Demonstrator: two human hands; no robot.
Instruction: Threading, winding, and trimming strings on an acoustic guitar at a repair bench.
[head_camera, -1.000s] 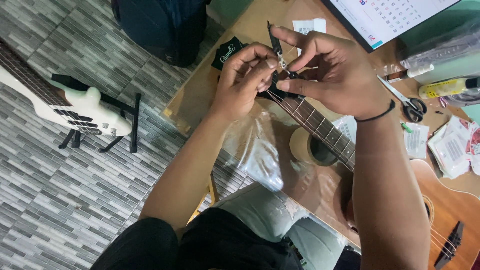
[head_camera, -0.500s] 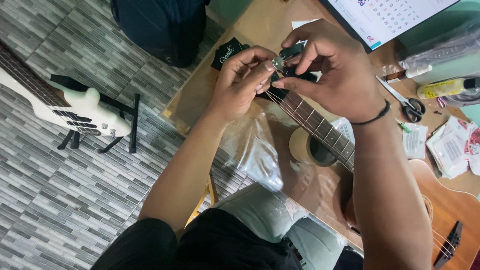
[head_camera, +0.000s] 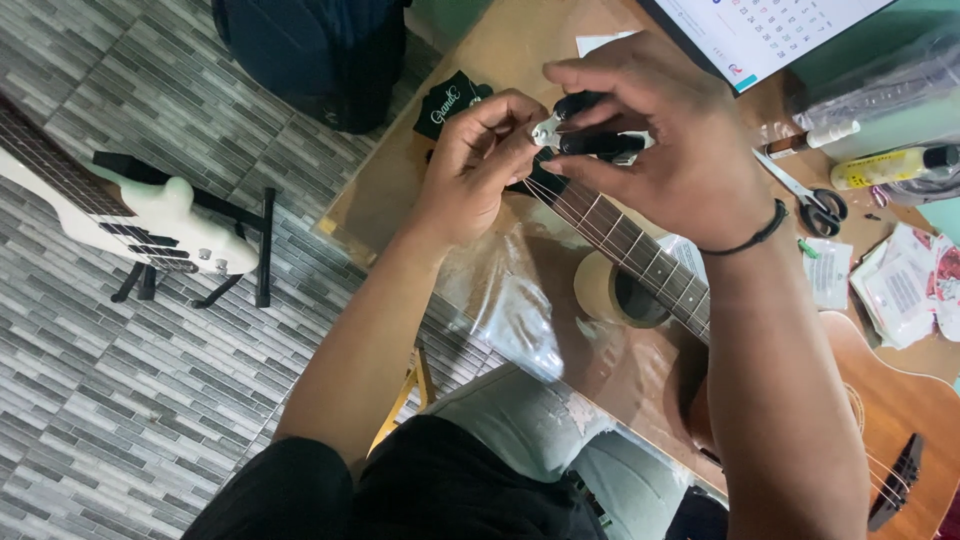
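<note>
Upper middle of the frame: left hand (head_camera: 480, 160) curled, fingertips pinched on a small silver metal part (head_camera: 547, 128) at the head end of an acoustic guitar (head_camera: 880, 400). Just right of it, right hand (head_camera: 670, 140) closed loosely around a black-handled tool (head_camera: 595, 143), thumb and fingers wrapped over the grips, black band at the wrist. Guitar neck (head_camera: 630, 245) running from under both hands down toward the lower right, body at the lower right corner, all lying on a brown table (head_camera: 500, 50). Roll of tape (head_camera: 610, 290) beside the neck, mid-frame; scissors (head_camera: 815, 205) at right, near a yellow bottle (head_camera: 885, 168). White electric guitar (head_camera: 130, 215) on a black stand at left, over grey tiled floor (head_camera: 120, 420).
</note>
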